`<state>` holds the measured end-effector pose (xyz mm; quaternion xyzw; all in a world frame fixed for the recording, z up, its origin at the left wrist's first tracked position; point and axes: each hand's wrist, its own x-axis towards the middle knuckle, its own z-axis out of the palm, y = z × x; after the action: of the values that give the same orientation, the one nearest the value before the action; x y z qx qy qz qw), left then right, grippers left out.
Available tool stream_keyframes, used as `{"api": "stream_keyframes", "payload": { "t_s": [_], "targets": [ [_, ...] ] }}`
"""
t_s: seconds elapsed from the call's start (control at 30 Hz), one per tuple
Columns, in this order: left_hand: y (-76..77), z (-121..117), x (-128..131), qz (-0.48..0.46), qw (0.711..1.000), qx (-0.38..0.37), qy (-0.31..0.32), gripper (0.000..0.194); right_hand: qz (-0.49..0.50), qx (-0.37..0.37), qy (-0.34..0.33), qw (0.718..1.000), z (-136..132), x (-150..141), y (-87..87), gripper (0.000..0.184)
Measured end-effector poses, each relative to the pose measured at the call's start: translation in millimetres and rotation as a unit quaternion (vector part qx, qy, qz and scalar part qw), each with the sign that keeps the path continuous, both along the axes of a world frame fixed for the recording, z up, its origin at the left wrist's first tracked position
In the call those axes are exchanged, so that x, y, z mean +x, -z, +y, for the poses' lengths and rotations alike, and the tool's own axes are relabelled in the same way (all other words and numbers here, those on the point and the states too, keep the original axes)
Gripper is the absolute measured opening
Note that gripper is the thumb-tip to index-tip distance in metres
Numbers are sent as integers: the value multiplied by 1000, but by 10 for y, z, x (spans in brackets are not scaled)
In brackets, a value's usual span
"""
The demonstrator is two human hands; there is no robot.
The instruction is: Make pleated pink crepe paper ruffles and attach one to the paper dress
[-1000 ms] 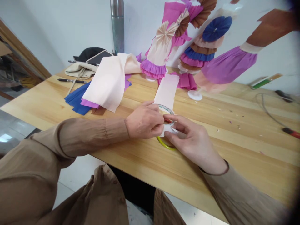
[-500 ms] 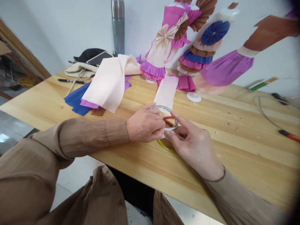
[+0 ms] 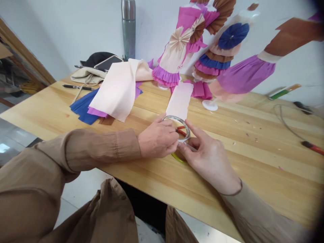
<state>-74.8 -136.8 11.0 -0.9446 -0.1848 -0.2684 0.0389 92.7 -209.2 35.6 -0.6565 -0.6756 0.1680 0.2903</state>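
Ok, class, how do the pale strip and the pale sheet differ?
The strip is narrow; the sheet is much broader. The strip lies fairly flat, while the sheet curls at its back. The sheet partly covers blue paper; the strip runs to the tape roll. Both are pale pink.

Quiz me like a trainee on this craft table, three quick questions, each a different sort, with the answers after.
1. True or false: the left hand and right hand both touch the tape roll.
2. What colour is the round rosette on the middle of the three dresses?
A. Green
B. Blue
C. Yellow
3. Fill the gap: the metal flask stands to the ____ of the dresses, as the picture shows it.

Key: 1. True; 2. B; 3. left
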Motion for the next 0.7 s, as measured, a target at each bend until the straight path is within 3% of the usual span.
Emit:
{"api": "stream_keyframes", "payload": {
  "t_s": [0.17,0.43,0.6,0.7],
  "targets": [
    [-13,47,1,-14,999,-36,-7,34,5,16,3,1000,9,25,13,66],
    [-66,127,17,-25,990,-138,1,31,17,103,13,994,26,95,55,16],
    [-95,134,17,-25,989,-146,-1,31,11,115,-1,993,24,110,38,9],
    [-91,135,17,-32,989,-144,-2,31,-2,128,-8,992,6,98,8,13]
  ]
}}
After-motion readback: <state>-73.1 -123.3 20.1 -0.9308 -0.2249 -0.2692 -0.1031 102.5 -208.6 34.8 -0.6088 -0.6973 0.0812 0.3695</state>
